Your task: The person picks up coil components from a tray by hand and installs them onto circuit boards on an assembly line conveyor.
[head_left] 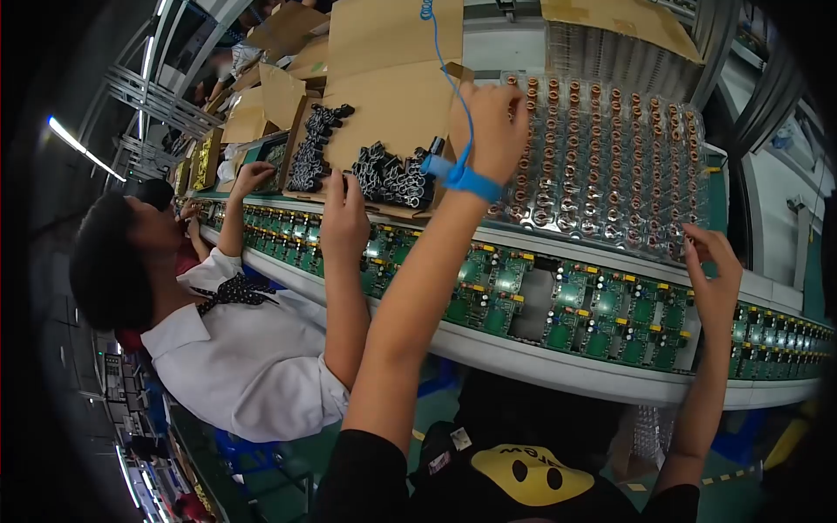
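Coils (595, 90) look light, stiff — best pinched by their rims (gently). Left hand (493, 131), right hand (718, 272): can't tell either grip.

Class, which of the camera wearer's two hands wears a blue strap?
The left hand: a corded blue strap circles its wrist, while the right hand shows a bare wrist.

Your left hand (490, 126) reaches forward, fingers (517, 103) bent; your right hand (722, 268) sits lower, thumb (695, 263) and index finger (699, 234) near each other.
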